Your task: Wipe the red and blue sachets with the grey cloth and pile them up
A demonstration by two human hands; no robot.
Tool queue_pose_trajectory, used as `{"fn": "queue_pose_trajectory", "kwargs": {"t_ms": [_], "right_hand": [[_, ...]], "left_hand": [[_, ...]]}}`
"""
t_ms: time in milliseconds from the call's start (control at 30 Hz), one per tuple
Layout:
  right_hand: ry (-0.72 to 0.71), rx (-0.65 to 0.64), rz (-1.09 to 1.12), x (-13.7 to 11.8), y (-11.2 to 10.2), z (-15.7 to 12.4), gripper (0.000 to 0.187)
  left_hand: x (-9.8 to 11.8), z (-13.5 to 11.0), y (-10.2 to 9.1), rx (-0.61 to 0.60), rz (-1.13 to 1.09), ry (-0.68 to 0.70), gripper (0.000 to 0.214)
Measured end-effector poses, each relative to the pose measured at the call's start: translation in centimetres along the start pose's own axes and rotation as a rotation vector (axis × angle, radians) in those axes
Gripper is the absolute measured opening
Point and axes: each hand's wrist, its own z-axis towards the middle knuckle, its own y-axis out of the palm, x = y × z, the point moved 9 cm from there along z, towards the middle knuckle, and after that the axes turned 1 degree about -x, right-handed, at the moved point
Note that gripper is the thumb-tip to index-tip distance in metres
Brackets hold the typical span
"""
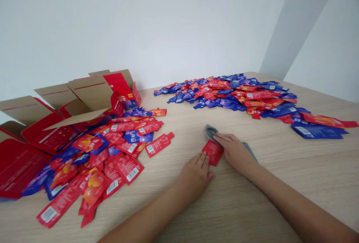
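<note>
A red pouch (213, 152) lies flat on the table between my two hands. The fingers of my left hand (196, 175) are stretched out, their tips resting on its left edge. Under my right hand (234, 152) is a grey cloth (210, 132), which I hold against the pouch's upper right part. One end of the cloth sticks out past my fingertips and another shows beside the wrist. My right palm hides the middle of the cloth and the pouch's right side.
Red and blue pouches (114, 157) are heaped at the left, in front of open red cardboard boxes (64, 134). A second long pile of pouches (213, 91) stretches across the back to the right. The pale wooden table (280, 168) meets a white wall behind.
</note>
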Motion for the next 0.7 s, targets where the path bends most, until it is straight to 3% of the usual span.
{"fn": "queue_pose_trajectory", "kwargs": {"t_ms": [100,267,433,533,633,700], "right_hand": [[0.06,0.043,0.0,1.8,0.0,0.2,0.053],[0.12,0.096,0.169,2.6,-0.3,-0.4,0.047],[0.145,0.13,0.287,2.9,-0.3,-0.7,0.044],[0.157,0.177,0.33,3.2,-0.7,-0.7,0.043],[0.179,0.272,0.392,3.2,-2.4,-0.9,0.041],[0.147,0.348,0.414,2.1,-3.9,-1.3,0.04]], "left_hand": [[-0.4,0.9,-0.3,0.044,0.137,-0.002,0.044],[-0.3,3.3,-1.2,0.053,0.322,0.05,0.036],[0.7,3.7,-1.9,0.072,0.283,-0.005,0.047],[1.0,3.8,-1.1,0.017,0.32,-0.032,0.033],[0.5,4.2,-1.3,0.02,0.258,-0.067,0.029],[-0.8,4.3,-2.3,0.083,0.058,-0.131,0.032]]}}
